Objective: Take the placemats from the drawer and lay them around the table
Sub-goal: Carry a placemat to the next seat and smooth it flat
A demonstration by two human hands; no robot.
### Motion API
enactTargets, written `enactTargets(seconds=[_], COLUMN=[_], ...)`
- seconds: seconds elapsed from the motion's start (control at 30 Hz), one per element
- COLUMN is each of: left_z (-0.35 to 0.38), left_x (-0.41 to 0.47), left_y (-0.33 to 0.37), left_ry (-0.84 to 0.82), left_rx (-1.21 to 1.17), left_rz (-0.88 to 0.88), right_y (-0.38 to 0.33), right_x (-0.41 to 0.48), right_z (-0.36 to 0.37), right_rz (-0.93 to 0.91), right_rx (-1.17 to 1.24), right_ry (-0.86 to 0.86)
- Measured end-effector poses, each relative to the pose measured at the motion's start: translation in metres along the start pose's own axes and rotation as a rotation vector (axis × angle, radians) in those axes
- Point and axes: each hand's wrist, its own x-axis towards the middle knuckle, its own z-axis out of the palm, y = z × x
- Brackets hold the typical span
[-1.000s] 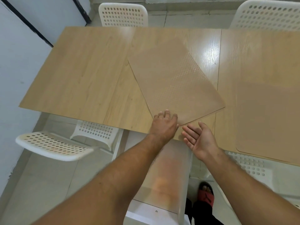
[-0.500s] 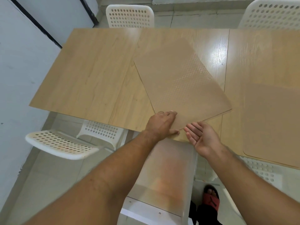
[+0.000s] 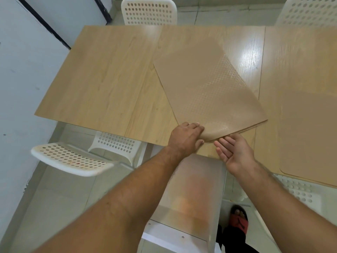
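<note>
A stack of tan placemats (image 3: 204, 88) lies turned at an angle on the wooden table (image 3: 109, 79). Its near corner points at the front edge. My left hand (image 3: 185, 138) pinches that corner of the top mat, which curls up off the ones below. My right hand (image 3: 234, 152) is beside the corner, palm up and fingers apart, with its fingertips at the mat's edge. Another tan placemat (image 3: 310, 134) lies flat and square on the right part of the table.
White perforated chairs stand around the table: one at the near left (image 3: 73, 157), one at the far side (image 3: 148, 11), one at the far right (image 3: 310, 11), one under the right edge (image 3: 299, 190). A frosted drawer front (image 3: 189, 198) stands below my arms.
My left hand has closed on the near corner of the top placemat and raised it, so the corner now curls upward. My right hand has drawn closer to that corner.
</note>
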Motion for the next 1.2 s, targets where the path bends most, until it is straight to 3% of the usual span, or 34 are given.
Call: enactTargets(seconds=[0.23, 0.43, 0.6, 0.77, 0.97, 1.07, 1.2], left_z=[-0.002, -0.008, 0.003, 0.005, -0.014, -0.018, -0.023], left_x=[0.012, 0.017, 0.005, -0.003, -0.005, -0.007, -0.007], left_y=[0.003, 0.000, 0.015, 0.024, 0.019, 0.026, 0.031], left_ry=[0.074, 0.130, 0.130, 0.056, -0.159, -0.221, -0.075], left_rx=[-0.102, -0.258, -0.223, -0.292, -0.328, -0.178, -0.111], left_rz=[-0.128, -0.117, -0.009, 0.031, -0.341, -0.199, -0.034], right_y=[0.002, 0.000, -0.016, -0.018, -0.022, -0.026, -0.033], right_x=[0.006, 0.009, 0.013, 0.027, 0.031, 0.027, 0.022], right_z=[-0.010, -0.008, 0.003, 0.009, 0.008, 0.011, 0.012], right_rz=[0.020, -0.158, -0.088, -0.202, -0.267, -0.222, -0.151], right_rx=[0.007, -0.061, 0.031, -0.117, -0.112, -0.087, -0.031], right_ry=[-0.061, -0.004, -0.239, 0.070, 0.121, 0.079, -0.001])
